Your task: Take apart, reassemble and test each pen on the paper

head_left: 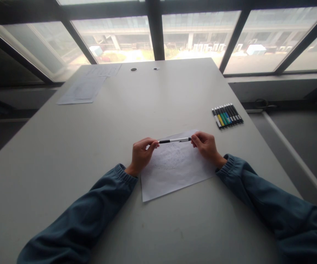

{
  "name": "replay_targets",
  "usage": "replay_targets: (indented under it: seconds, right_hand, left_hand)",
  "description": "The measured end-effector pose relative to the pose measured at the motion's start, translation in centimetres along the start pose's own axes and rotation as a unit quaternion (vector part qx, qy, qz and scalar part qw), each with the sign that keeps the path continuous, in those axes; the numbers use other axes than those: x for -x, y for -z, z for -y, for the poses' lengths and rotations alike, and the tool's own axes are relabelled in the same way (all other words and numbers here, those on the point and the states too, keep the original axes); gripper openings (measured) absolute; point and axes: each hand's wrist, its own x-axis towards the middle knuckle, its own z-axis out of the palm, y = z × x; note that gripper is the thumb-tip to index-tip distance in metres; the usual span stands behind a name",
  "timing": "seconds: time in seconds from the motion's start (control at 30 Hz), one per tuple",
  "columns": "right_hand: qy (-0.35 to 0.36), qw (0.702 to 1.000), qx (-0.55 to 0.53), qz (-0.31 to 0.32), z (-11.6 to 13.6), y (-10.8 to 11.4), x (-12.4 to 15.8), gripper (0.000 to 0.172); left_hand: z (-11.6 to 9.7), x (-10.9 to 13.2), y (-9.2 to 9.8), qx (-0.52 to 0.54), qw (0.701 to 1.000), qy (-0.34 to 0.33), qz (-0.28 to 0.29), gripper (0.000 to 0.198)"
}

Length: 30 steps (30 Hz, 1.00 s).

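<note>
A black and white pen (178,140) is held level between my two hands, above a sheet of paper (172,179). My left hand (143,153) pinches its black end between thumb and fingertips. At the opposite end, by the clip, my right hand (205,146) grips it the same way. Faint grey scribbles cover the upper middle of the sheet, which lies at a slant on the table. Both hands partly hide the sheet's side edges.
A row of several pens (227,116) with white, yellow, green, blue and black barrels lies near the right edge of the white table (65,154). Papers (83,90) rest at the far left. Two round holes (133,69) sit near the far edge, before the windows.
</note>
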Motion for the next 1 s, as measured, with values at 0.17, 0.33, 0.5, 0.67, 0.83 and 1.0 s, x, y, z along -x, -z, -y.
replay_targets:
  seconds: [0.17, 0.33, 0.5, 0.67, 0.83, 1.0]
  right_hand:
    - [0.004, 1.0, -0.001, 0.0, 0.0, -0.05, 0.01, 0.038]
    - [0.003, 1.0, 0.0, 0.001, -0.01, -0.01, -0.01, 0.038]
    - [-0.001, 1.0, 0.001, 0.002, 0.06, 0.0, -0.04, 0.04]
    - [-0.005, 1.0, 0.013, 0.0, 0.22, -0.06, -0.05, 0.044]
    - [-0.001, 1.0, 0.013, 0.001, 0.06, -0.01, -0.04, 0.043]
    - [-0.002, 1.0, 0.005, 0.0, -0.28, -0.01, -0.02, 0.041]
  left_hand:
    - [0.06, 0.05, 0.03, -0.002, 1.0, 0.0, 0.007, 0.021]
    - [0.1, 0.04, 0.07, -0.008, 1.0, 0.0, 0.011, 0.023]
    - [-0.03, 0.0, 0.07, -0.014, 1.0, -0.003, 0.014, 0.026]
    - [-0.11, 0.03, 0.08, -0.018, 1.0, -0.002, 0.015, 0.027]
    - [-0.24, -0.02, 0.07, -0.02, 1.0, -0.003, 0.017, 0.028]
    - [-0.28, -0.05, 0.06, -0.019, 1.0, -0.006, 0.017, 0.029]
